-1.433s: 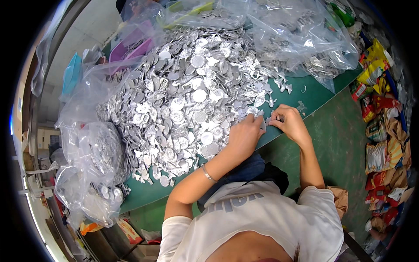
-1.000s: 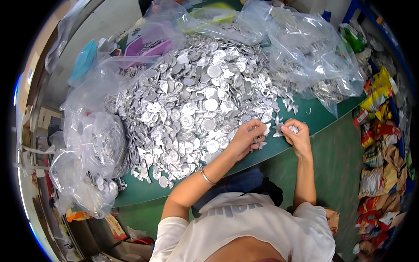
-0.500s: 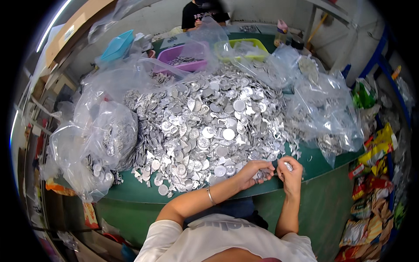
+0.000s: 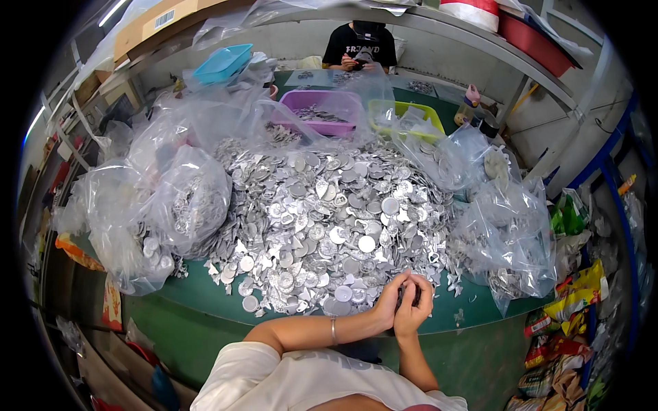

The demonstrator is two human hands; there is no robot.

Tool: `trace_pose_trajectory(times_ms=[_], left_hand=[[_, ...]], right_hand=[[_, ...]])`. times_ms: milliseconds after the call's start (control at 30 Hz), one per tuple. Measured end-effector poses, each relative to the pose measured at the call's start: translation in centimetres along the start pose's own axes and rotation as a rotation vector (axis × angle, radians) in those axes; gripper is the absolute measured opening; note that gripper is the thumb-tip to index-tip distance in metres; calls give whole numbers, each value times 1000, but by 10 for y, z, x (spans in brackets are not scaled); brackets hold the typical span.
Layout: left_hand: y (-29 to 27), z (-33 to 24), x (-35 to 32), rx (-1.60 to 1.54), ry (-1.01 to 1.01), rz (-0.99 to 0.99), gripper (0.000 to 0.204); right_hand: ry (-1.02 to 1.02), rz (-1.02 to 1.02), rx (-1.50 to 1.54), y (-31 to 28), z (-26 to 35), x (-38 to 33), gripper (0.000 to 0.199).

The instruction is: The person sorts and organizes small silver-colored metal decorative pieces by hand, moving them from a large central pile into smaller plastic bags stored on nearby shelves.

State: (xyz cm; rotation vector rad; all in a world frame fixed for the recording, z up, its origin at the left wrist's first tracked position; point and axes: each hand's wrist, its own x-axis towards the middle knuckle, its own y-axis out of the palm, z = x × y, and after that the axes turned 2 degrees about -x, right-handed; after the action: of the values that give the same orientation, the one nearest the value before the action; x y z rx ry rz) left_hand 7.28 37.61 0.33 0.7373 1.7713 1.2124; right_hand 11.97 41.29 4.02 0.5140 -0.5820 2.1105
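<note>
- Silver-grey flat metal pieces [image 4: 367,244]: heaped on the green worktop [image 4: 195,281].
- Left hand [image 4: 390,300] and right hand [image 4: 415,312]: cupped together around some pieces, partly hidden.
- Slackened grip could spill these over the worktop's near edge.

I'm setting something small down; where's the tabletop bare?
The green tabletop shows along its near edge: a strip before the heap of metal pieces, toward the left, and a patch between the right hand and the clear bag at right, with a few scraps. The heap crowds the middle, plastic bags the left.
</note>
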Motion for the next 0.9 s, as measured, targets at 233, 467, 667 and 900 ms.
trace_pose_trajectory(times_ms=[233, 467, 667, 900], left_hand=[[-3, -8, 18, -10, 123, 5, 17], [23, -36, 0, -374, -103, -115, 15], [25, -82, -16, -268, -40, 38, 18], [53, -207, -11, -181, 435, -158, 10]], right_hand=[[-212, 98, -89, 12, 24, 21, 18], [-277, 99, 67, 20, 31, 29, 16], [-157, 130, 121, 20, 13, 28, 10], [111, 214, 210, 19, -12, 15, 12]])
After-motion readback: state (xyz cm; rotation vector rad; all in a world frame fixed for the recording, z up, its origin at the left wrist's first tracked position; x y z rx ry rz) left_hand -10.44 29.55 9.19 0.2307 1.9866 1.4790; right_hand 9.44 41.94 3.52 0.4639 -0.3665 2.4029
